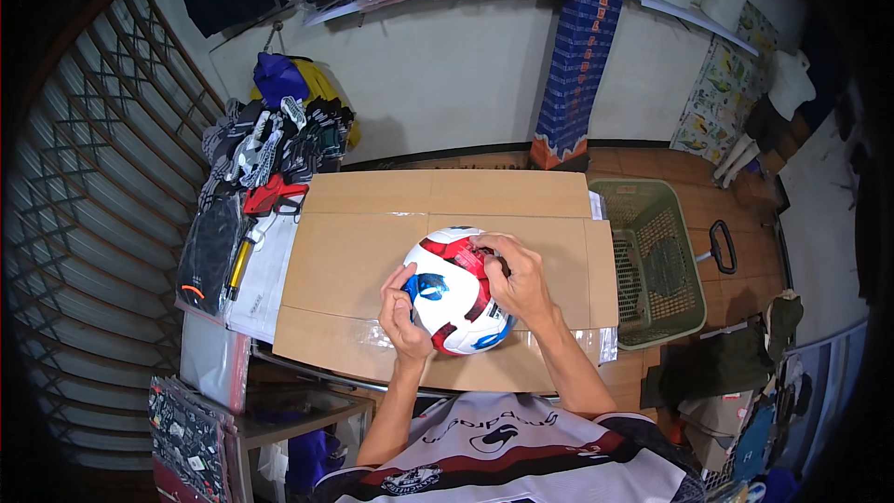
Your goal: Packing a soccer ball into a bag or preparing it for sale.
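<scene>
A white soccer ball (454, 311) with red and blue patches rests on a flattened cardboard sheet (349, 258) in front of me. My left hand (405, 325) presses against the ball's left side, its fingers bent. On the upper right of the ball lies my right hand (520, 279), thumb and forefinger curled at a red panel that bears small writing. Between them, both hands keep hold of the ball. Its underside is hidden, and I cannot tell whether anything small sits under the right fingertips.
Left of the cardboard lie a red hand tool (272, 194), a yellow-and-black tool (241, 265) and plastic-wrapped garments (209, 258). Behind them is a heap of patterned socks (272, 140). A green plastic basket (663, 334) stands on the right, with a black handle (723, 248) beyond it.
</scene>
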Demonstrator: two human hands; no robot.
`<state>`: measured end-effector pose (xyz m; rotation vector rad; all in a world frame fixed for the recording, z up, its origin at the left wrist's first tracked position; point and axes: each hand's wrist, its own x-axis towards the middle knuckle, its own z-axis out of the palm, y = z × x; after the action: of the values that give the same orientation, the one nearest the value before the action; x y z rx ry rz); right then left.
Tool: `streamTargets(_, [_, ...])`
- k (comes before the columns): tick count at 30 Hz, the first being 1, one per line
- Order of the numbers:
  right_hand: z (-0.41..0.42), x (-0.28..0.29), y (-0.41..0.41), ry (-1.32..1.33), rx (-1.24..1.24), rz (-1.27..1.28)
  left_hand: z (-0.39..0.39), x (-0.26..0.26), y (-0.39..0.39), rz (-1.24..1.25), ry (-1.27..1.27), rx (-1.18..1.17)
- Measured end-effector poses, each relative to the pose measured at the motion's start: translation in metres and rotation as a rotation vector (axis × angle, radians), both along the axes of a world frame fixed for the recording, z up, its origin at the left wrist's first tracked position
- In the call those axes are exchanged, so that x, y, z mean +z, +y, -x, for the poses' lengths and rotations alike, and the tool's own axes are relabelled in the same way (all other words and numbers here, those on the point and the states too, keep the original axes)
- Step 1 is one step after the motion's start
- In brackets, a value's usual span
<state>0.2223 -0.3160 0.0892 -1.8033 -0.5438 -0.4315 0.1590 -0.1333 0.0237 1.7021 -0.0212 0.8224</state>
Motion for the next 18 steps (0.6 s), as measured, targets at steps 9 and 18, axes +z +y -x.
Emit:
streamTargets(9, [-0.0057, -0.0035, 0.0007, 0.008, 0.065, 0.004, -0.0011, -0.0007, -0.001, 0.025, 0.01, 0.012])
streamTargets(18, [-0.0087, -0.0054, 0.0009, 0.016, 0.102, 0.005, -0.0027, 0.0011, -0.0026, 0.03, 0.02, 0.025])
